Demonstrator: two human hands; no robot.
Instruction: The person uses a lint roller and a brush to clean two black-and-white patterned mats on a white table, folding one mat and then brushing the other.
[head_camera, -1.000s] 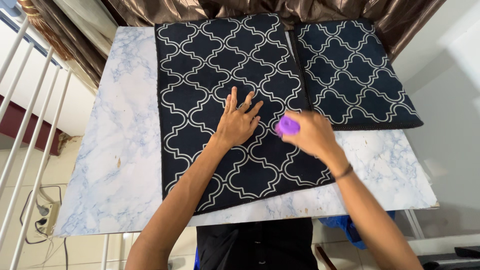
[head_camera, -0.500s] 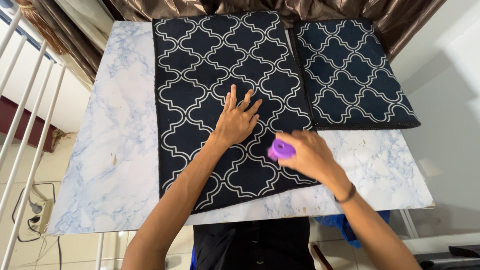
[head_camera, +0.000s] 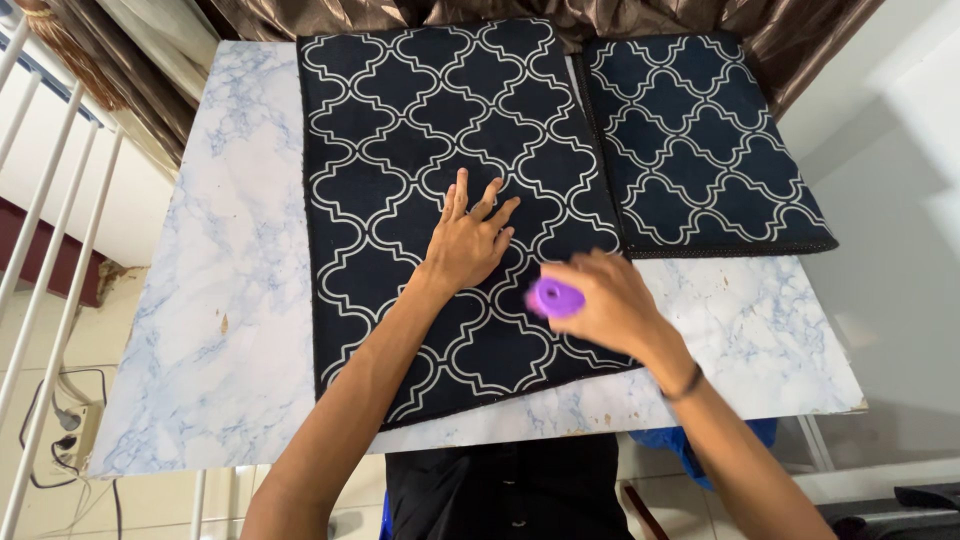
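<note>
Head view, single frame. Left hand (head_camera: 470, 240) lies flat, palm down, fingers spread, pressed on the large dark mat (head_camera: 400, 120) with its white lattice pattern; it grips nothing. The hand sits near the mat's middle, slightly to the right.

Right hand (head_camera: 600, 300) is curled around a small purple tool (head_camera: 556, 298), rounded end showing to the left of the fingers. Hand and tool are motion-blurred, so I cannot tell whether the tool touches the mat. Position: above the near right part of the large mat, close to its right edge, just near and right of the left hand. A dark band (head_camera: 686, 382) circles the right wrist.

The large mat lies on a marble-pattern table (head_camera: 230, 300), its far end reaching the table's far edge, its near edge running at a slant. A second, smaller mat (head_camera: 700, 150) of the same pattern lies at the far right, touching or just beside the large one along its left edge.

Brown curtain (head_camera: 640, 15) hangs beyond the table. White railing bars (head_camera: 40, 280) stand at far left.
</note>
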